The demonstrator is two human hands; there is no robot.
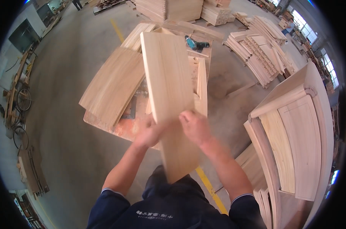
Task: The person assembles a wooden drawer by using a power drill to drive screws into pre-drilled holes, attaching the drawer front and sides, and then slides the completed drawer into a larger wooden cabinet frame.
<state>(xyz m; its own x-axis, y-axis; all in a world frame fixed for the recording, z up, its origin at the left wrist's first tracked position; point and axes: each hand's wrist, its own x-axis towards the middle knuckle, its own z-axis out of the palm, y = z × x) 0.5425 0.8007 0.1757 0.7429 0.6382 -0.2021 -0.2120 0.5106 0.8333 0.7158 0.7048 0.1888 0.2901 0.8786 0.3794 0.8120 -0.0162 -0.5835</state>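
A long, pale wooden board (169, 72) is tilted up in front of me, one end near my body and the other over the worktable (104, 124). My left hand (147, 133) is closed around the board's left edge, slightly blurred. At the right edge, my right hand (195, 126) is closed, with its curled fingers over the board's face; the board hides whatever lies beneath them. On the table to the left rests a stack of wide wooden panels (113, 82). A teal and black cordless drill (196, 44) lies beyond the board at the table's far right.
A slotted wooden frame piece (198, 82) lies at the table's right side. Close on my right stands a large curved wooden panel assembly (295, 141). Stacked wooden parts (257, 53) stand at the far right, more stacks (169, 9) behind the table. Bicycles (23, 100) line the left wall.
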